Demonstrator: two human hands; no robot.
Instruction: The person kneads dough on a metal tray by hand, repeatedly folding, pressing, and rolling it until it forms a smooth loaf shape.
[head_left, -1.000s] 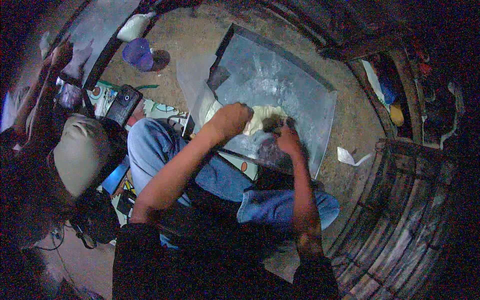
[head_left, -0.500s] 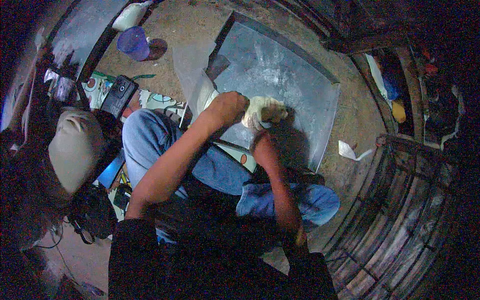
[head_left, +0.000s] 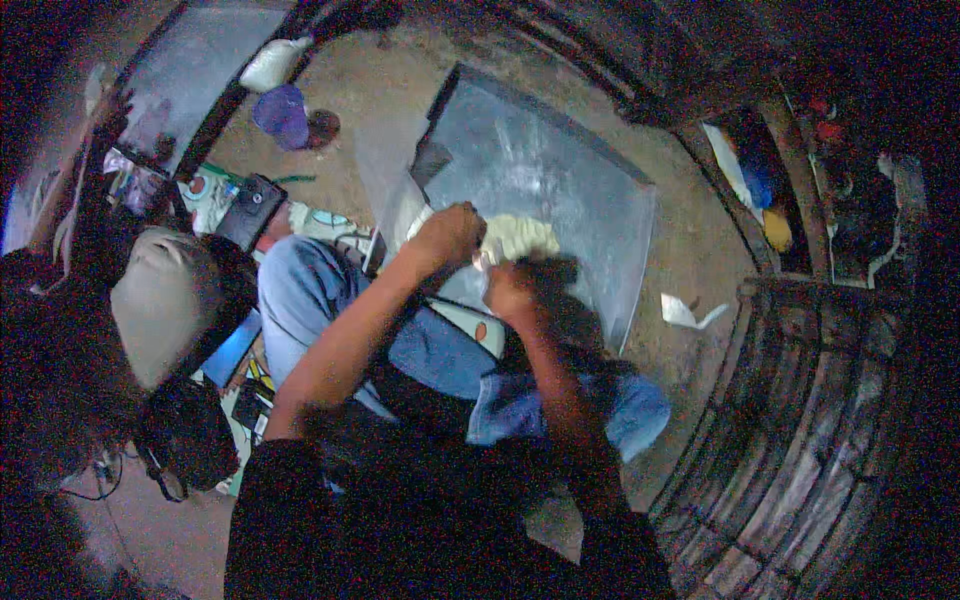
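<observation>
Between my hands is a clear plastic bag (head_left: 520,240) bulging with pale cream contents; I cannot make out what they are. My left hand (head_left: 452,238) is closed in a fist at the bag's near left side, where its gathered end seems to be. Below the bag, my right hand (head_left: 510,292) is closed on that same end, fingers partly hidden. The bag is over a grey metal tray (head_left: 590,200) smeared with white powder. A thin translucent plastic sheet (head_left: 385,160) and a white piece (head_left: 408,215) show just beyond my left wrist.
A purple cup (head_left: 281,115) and a filled white bag (head_left: 272,64) stand at the far left. A black phone-like device (head_left: 250,212) lies by my bent knee (head_left: 300,275). Another person's knee (head_left: 165,300) is at left. A white scrap (head_left: 680,310) and slatted wood (head_left: 790,420) are right.
The view has shifted slightly. My hands stay close together at the bag, which now sits slightly lower left in view and shows a more ruffled side.
</observation>
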